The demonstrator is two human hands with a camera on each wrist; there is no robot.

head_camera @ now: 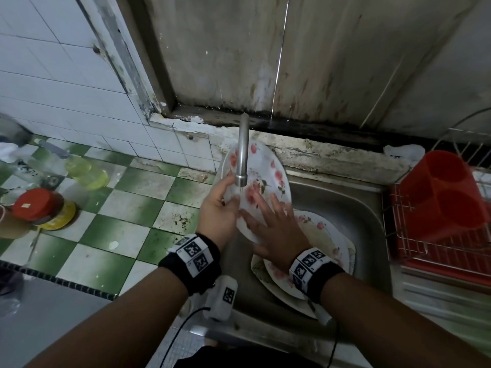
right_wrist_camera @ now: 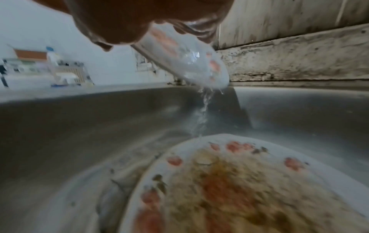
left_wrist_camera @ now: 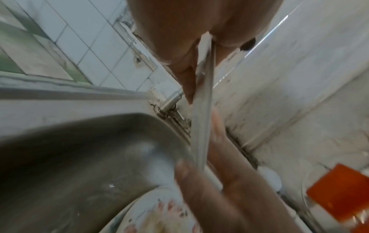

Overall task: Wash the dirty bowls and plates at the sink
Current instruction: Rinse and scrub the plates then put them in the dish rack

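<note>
A white plate with pink flowers (head_camera: pixel 265 171) is held tilted under the steel tap (head_camera: pixel 243 152), over the sink (head_camera: pixel 353 208). My left hand (head_camera: pixel 225 192) grips its left rim, thumb on the face. My right hand (head_camera: pixel 265 211) lies flat on the plate's lower face with fingers spread. In the left wrist view the plate (left_wrist_camera: pixel 201 110) shows edge-on between both hands. Water (right_wrist_camera: pixel 203 110) runs off the plate (right_wrist_camera: pixel 189 59) onto a dirty plate (right_wrist_camera: pixel 229 189) smeared with brown and red residue. Dirty floral plates (head_camera: pixel 326 235) are stacked in the basin below my right wrist.
A red dish rack (head_camera: pixel 438 251) with a red cutlery holder (head_camera: pixel 441 192) stands right of the sink. The green-and-white tiled counter (head_camera: pixel 127 208) on the left carries a yellow-green bottle (head_camera: pixel 85 171) and a red-lidded jar (head_camera: pixel 37 205). A stained wall rises close behind the tap.
</note>
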